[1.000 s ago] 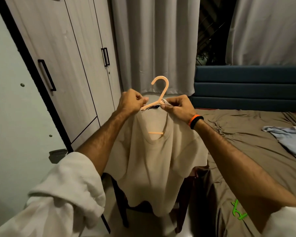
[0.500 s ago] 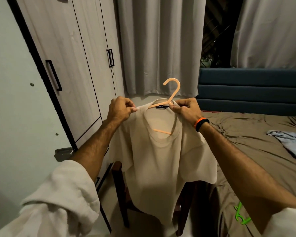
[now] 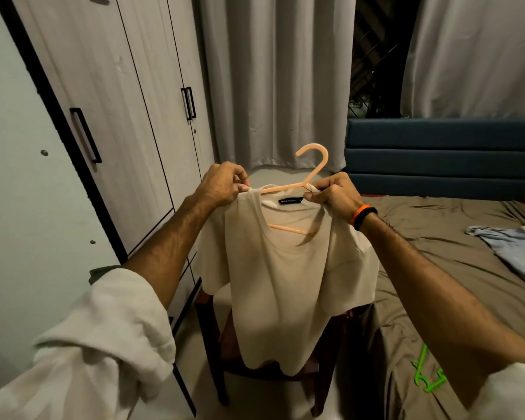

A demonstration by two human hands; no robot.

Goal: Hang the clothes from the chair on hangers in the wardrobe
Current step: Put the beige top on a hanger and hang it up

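A beige T-shirt (image 3: 285, 286) hangs on an orange hanger (image 3: 312, 168), held up in front of me. My left hand (image 3: 222, 184) pinches the shirt's left shoulder at the collar. At the right shoulder my right hand (image 3: 334, 192) pinches the fabric over the hanger's arm. The hook points up and to the left. Below the shirt stands a dark wooden chair (image 3: 212, 322), mostly hidden. The wardrobe (image 3: 128, 110) with black handles is on the left, its doors closed.
A bed with a brown sheet (image 3: 437, 237) fills the right side. On it lie a light blue garment (image 3: 515, 250) and a green hanger (image 3: 428, 374). A blue headboard (image 3: 437, 156) and grey curtains (image 3: 276, 80) stand behind.
Both hands have spread apart along the shoulders, pulling the shirt's neckline wider over the hanger. The black label is now visible and the shirt hangs flatter.
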